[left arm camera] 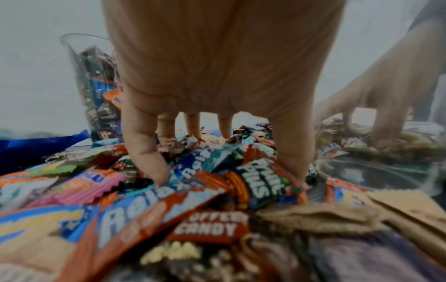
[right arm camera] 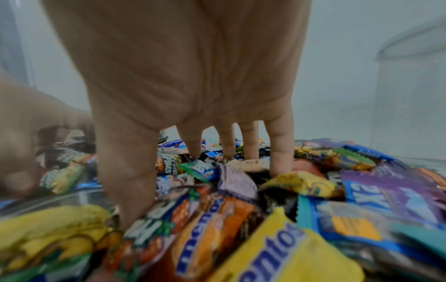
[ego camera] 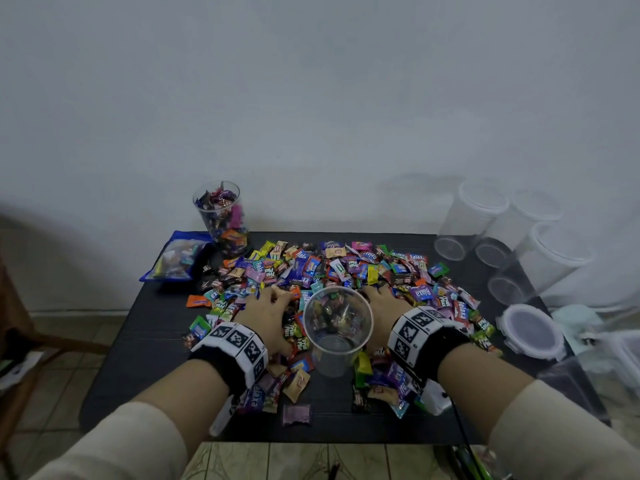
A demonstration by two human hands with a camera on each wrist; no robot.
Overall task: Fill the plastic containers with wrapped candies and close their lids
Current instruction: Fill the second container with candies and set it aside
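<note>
Candies [ego camera: 332, 271] lay in a broad heap across the dark surface [ego camera: 138, 341] in the head view. An open clear cup [ego camera: 337, 329] stood in the middle of the heap at the near side, with a few candies at its bottom. The left hand [ego camera: 268, 313] sat palm-down on the heap just left of the cup, and the right hand [ego camera: 381, 306] sat the same way just right of it. A filled cup [ego camera: 223, 216] stood at the far left corner beside a blue bag [ego camera: 176, 254]. Empty tubs [ego camera: 481, 220] lay tilted at the far right, and a lid [ego camera: 531, 330] lay flat nearer on that side.

Seen from the left wrist, the left hand [left arm camera: 217, 76] arched over the candies [left arm camera: 144, 200], its fingers [left arm camera: 147, 148] spread apart and bent down with the tips sunk among the wrappers; the grip had not closed round any single piece. The filled cup [left arm camera: 96, 85] rose behind, and the right hand [left arm camera: 376, 99] showed through the clear cup [left arm camera: 376, 167].

Seen from the right wrist, the right hand [right arm camera: 188, 76] had the same pose: fingers [right arm camera: 281, 145] apart, tips buried in the candies [right arm camera: 241, 229], clamped on nothing I could make out. The left hand [right arm camera: 29, 124] was blurred at the left edge, and a tub [right arm camera: 410, 95] stood at the right.
</note>
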